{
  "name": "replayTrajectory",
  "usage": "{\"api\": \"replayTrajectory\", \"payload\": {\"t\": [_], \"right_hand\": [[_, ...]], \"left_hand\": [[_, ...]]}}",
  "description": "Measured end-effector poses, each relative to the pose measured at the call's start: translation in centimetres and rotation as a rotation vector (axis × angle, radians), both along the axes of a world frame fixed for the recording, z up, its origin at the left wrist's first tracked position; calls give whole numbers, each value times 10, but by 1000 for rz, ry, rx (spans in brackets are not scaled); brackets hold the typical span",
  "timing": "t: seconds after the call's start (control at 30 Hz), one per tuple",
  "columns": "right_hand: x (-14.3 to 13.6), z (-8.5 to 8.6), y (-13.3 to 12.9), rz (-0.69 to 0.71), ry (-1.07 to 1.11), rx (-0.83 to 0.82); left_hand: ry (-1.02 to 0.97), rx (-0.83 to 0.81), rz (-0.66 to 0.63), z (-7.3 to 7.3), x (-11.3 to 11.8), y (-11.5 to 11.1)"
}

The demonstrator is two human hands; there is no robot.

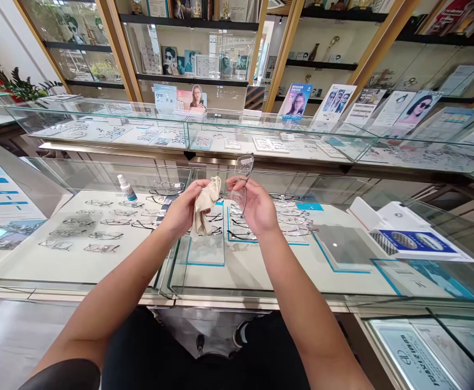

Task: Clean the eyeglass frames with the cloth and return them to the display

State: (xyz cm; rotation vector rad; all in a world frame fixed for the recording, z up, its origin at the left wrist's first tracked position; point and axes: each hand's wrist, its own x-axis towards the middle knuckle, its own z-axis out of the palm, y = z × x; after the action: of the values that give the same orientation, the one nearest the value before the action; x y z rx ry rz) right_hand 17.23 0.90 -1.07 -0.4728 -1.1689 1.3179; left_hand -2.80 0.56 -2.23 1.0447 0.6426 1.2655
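Note:
My left hand [180,210] is closed around a crumpled cream cloth [204,208], whose end hangs below the fingers. A pair of eyeglasses [244,168] with a thin dark frame is pinched in my right hand [260,208], turned on end with one lens up above the fingers. A small gap lies between the cloth and the glasses. Beneath both hands is a glass display counter [261,279] with several pairs of glasses [289,219] laid out in rows. More spectacle frames [105,235] lie to the left of my left arm.
A white spray bottle [127,188] stands on the counter at the left. At the right sits a white and blue display box [413,238]. Behind runs a second glass showcase [216,130] topped with upright advertising cards [297,102], before wall shelves [192,21].

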Motion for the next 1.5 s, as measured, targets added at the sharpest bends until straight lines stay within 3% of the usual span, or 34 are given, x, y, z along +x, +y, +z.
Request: {"api": "replayTrajectory", "payload": {"t": [0.13, 0.53, 0.67, 0.87, 1.0, 1.13, 1.3, 1.5], "right_hand": [[-1, 1, -1, 48, 15, -28], [-3, 2, -5, 155, 11, 8], [-2, 2, -5, 166, 2, 0], [-3, 3, -8, 230, -15, -12], [-6, 1, -8, 288, -58, -24], [-12, -3, -8, 320, -57, -66], [-18, -7, -10, 355, -11, -147], [-16, -7, -7, 265, 57, -192]], "left_hand": [[31, 74, 72, -2, -1, 1], [220, 172, -41, -13, -1, 3], [278, 223, 108, -14, -2, 4], [470, 492, 454, -5, -6, 0], [515, 592, 573, -2, -9, -6], [459, 586, 627, -1, -9, -8], [337, 573, 581, 2, -6, -6], [288, 468, 578, 7, -5, -10]]}}
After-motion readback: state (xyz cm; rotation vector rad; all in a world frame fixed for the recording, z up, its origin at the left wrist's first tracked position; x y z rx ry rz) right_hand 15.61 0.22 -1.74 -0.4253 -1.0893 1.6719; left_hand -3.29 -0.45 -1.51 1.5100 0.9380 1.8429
